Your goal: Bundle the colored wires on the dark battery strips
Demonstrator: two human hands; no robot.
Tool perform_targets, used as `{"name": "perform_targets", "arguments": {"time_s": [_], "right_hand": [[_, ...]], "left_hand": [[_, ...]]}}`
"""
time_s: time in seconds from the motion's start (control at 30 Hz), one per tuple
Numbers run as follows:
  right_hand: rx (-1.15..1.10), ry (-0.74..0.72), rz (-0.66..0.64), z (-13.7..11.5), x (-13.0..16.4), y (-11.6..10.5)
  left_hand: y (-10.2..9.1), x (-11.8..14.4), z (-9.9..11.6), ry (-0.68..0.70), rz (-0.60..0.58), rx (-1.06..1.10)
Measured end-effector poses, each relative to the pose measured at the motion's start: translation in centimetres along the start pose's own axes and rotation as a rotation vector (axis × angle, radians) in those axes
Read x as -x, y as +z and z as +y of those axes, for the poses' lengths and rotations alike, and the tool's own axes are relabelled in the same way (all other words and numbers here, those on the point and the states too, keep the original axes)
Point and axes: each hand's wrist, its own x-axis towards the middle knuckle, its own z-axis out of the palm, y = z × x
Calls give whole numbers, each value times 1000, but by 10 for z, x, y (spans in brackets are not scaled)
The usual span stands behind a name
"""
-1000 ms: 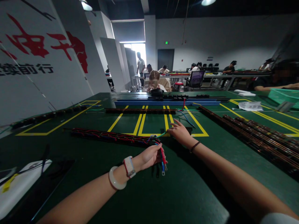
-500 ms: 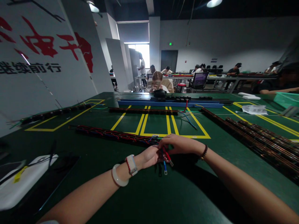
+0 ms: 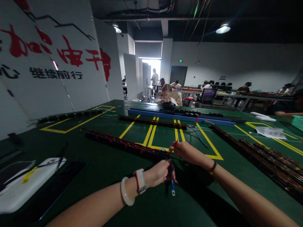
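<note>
My left hand [image 3: 159, 172] is closed around a bundle of coloured wires [image 3: 170, 184] at the near end of a long dark wire harness [image 3: 118, 144] lying on the green table [image 3: 118, 201]. Black and blue wire ends with terminals hang below my fist. My right hand [image 3: 187, 152] is just beyond it, pinching a single red wire [image 3: 174, 145] that sticks up from the bundle. A white bangle and a watch sit on my left wrist, a dark bead bracelet on my right.
Yellow tape boxes [image 3: 165, 138] mark the table. More dark harness strips [image 3: 265, 151] lie at right, another strip [image 3: 153, 121] and blue rails [image 3: 184, 114] farther back. A white tray [image 3: 21, 186] sits at near left. A person [image 3: 167, 94] sits across the table; others work behind.
My right hand came back from the yellow line to the bundle and then pulled one red wire up out of it. My view tilted upward; the left hand kept its grip.
</note>
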Motion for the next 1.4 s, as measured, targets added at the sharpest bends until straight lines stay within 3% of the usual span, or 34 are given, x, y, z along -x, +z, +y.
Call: {"name": "perform_targets", "arguments": {"time_s": [0.17,0.27,0.43,0.53,0.63,0.7,0.87,1.03,1.2,1.3,1.4], "right_hand": [[407,-18,-71,-23,-43,-8],[617,-75,-128,-36,-68,0],[715,-80,-126,-45,-89,17],[595,35,-43,-44,-73,19],[340,167,102,-44,-35,26],[178,174,245,-46,-7,40],[-172,175,464,-39,38,84],[-126,143,541,-8,37,92],[8,73,533,24,25,88],[71,33,516,34,19,86],[92,-1,487,39,17,85]], "left_hand": [[-2,-4,1,-39,17,-82],[-3,-6,1,-37,-7,-76],[-6,-7,-1,-40,-22,4],[-7,-4,-2,-23,-61,124],[-6,-2,-2,17,-113,165],[-4,-1,-2,33,-119,164],[-2,-4,-6,60,55,177],[-2,-5,-5,14,42,-100],[-17,-1,8,-107,21,-455],[-26,3,19,-164,-8,-661],[-29,8,29,-243,-54,-719]]}}
